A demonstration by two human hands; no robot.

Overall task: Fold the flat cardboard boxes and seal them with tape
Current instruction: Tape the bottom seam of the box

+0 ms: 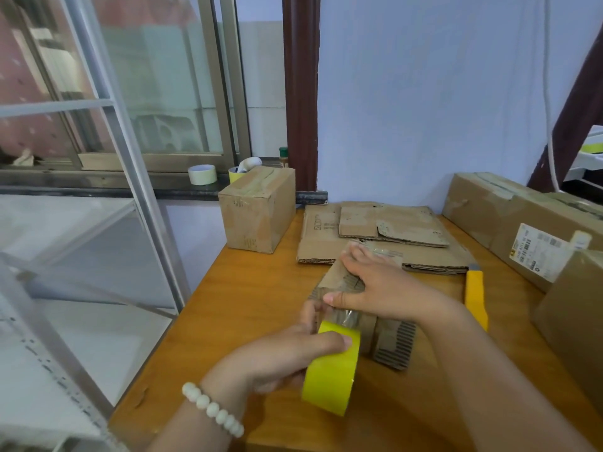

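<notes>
Cardboard box (391, 347), the small one, sits near the front middle of the wooden table (254, 305), right in front of the person, and both hands are on it. The right hand (381, 288) lies flat across the top, fingers stretched out and pressing down, thumb pointing left along the near edge. It grips nothing, just a spread palm on the cardboard. The left hand (287, 357) has fingers and thumb wrapped round the yellow tape roll (332, 370), held on edge just off the box's near-left corner. A strip of clear tape (346, 318) runs from the roll up to the box's top edge, right below the right thumb. A bead bracelet (212, 409) sits on the left wrist.

Behind the box, a stack of flat cardboard (326, 243) lies unfolded toward the wall. At the table's far-left corner stands a closed box (257, 216) with tape across its top. A yellow utility knife (474, 295) lies on the table just to the right of the right forearm. Larger boxes (509, 216) line the right side, one with a white label (538, 252). On the window ledge (98, 184) beyond, there's a pale spare roll (202, 174).
</notes>
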